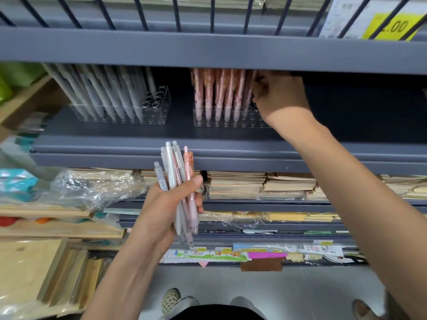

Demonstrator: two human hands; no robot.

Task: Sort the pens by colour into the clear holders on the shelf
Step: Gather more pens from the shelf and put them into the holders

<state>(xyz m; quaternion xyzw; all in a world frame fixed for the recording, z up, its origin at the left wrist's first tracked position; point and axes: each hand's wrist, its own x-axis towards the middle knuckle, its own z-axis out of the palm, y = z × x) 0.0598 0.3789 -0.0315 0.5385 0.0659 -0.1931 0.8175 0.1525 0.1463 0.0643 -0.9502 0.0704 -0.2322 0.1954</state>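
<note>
- Your left hand [161, 211] clenches a bundle of pens [179, 192], grey and pink, tips down
- Above that grip and to its right, pink pens [219, 95] stand in a clear holder [231, 122]; your right hand [279, 98] is at their right end, fingers curled, and whether it grips one cannot be told
- Up-left of the bundle, grey pens [108, 93] lean in a second clear holder [159, 107] on the same grey shelf [208, 153]

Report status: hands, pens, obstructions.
Left hand grips mixed grey and pink pen bunch. Right hand at pink pens in clear holder, grasp unclear. Upper shelf edge cuts off view there.
</note>
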